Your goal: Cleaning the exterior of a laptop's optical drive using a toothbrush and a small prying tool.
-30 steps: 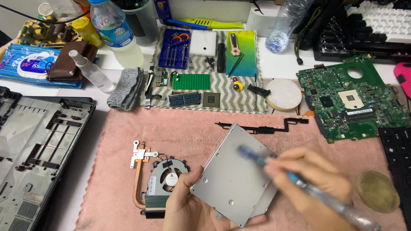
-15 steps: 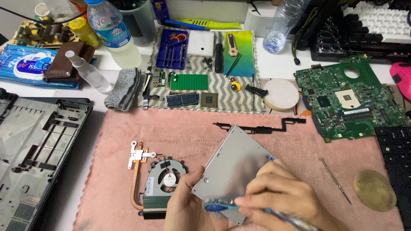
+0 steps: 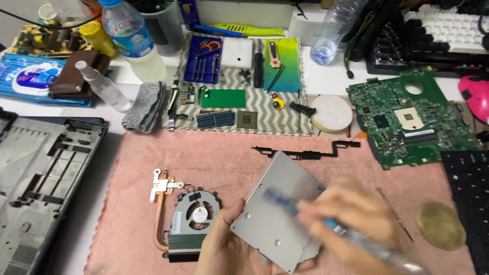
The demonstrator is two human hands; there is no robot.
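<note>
Far left edge of the tabletop point(image 3: 326, 76) has a dark grey plastic laptop bottom shell point(image 3: 43, 188) lying open side up, with a blue pack of wipes point(image 3: 30, 79) and a brown wallet point(image 3: 71, 81) behind it. A clear spray bottle point(image 3: 102, 86) lies tipped over next to a folded grey cloth point(image 3: 145, 107), and a water bottle with a blue label point(image 3: 130, 35) stands up near the back edge.

The pink towel point(image 3: 204, 153) covers the front middle of the tabletop. On its left part sits a black laptop cooling fan with a copper heat pipe point(image 3: 186, 219).

Just right of the fan, the left hand point(image 3: 224, 249) comes up from the front edge, fingers curled round the lower left edge of a flat square silver metal drive point(image 3: 275, 219), so that grip is pinching the drive and holding it tilted above the towel. The right hand point(image 3: 351, 219) is pretty blurred. Its grip is wrapped round a blue-handled screwdriver point(image 3: 300, 209), with the blurry tip over the drive's top face. Can't tell if the tip actually touches.

Behind the towel there's a zigzag-patterned mat point(image 3: 265, 122) holding a green card point(image 3: 223, 98), memory sticks point(image 3: 216, 119), a square processor chip point(image 3: 246, 119) and a blue tray of small tools point(image 3: 202, 58). A thin black plastic strip point(image 3: 305, 150) lies at the towel's back edge, just beyond the drive.

Further right: a round white puck point(image 3: 331, 113), a green motherboard point(image 3: 410, 119), a thin metal pick point(image 3: 395, 214) on the towel, a round tan pad point(image 3: 440, 225), and a black keyboard point(image 3: 471, 198) at the right edge.
</note>
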